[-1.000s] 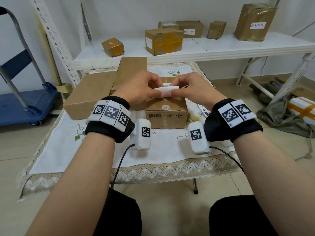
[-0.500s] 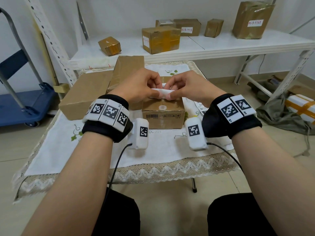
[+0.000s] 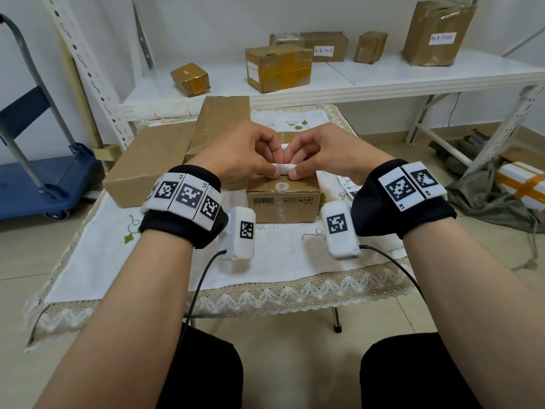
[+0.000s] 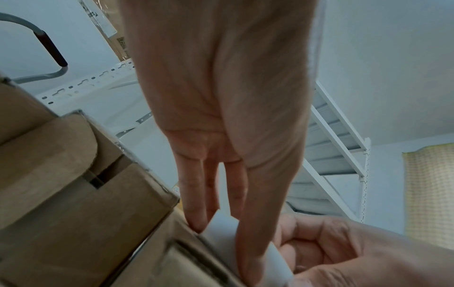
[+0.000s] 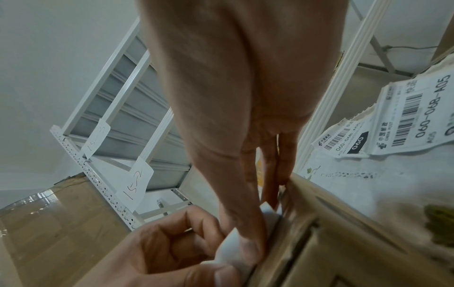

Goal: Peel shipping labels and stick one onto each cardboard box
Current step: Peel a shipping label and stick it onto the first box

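Observation:
A small cardboard box with a barcode on its front stands at the middle of the table. Just above its top, my left hand and my right hand meet and both pinch a white shipping label between thumb and fingers. The label is curled and its face is hidden. In the left wrist view my fingers hold the white label at the box edge. In the right wrist view the label lies pinched beside the box.
Two bigger cardboard boxes sit behind and left on the white tablecloth. More printed labels lie right of the small box. A white shelf behind holds several boxes. A blue cart stands left.
Both hands have come down with the label, from above the box to just over its top. The fingers have drawn closer together on it.

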`<action>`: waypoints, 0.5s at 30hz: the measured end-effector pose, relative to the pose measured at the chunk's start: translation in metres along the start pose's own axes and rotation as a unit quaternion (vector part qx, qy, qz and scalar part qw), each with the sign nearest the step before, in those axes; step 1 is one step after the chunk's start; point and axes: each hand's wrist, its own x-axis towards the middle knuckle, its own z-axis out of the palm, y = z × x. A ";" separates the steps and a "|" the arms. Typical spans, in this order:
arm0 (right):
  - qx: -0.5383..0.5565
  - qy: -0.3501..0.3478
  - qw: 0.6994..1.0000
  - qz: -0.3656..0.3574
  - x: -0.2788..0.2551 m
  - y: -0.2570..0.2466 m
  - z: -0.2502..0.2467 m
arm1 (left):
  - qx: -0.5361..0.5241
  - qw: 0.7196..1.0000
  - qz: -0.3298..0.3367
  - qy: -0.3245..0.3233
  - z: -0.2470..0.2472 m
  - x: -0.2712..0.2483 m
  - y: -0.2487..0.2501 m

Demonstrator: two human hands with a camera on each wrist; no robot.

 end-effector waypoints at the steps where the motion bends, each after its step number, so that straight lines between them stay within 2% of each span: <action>1: 0.001 -0.003 1.000 0.002 0.000 0.000 0.000 | -0.002 1.000 -0.001 -0.003 -0.001 -0.001 0.000; 15: 0.007 -0.045 0.999 -0.001 -0.007 -0.001 -0.004 | -0.096 0.992 -0.011 -0.076 -0.006 -0.010 0.003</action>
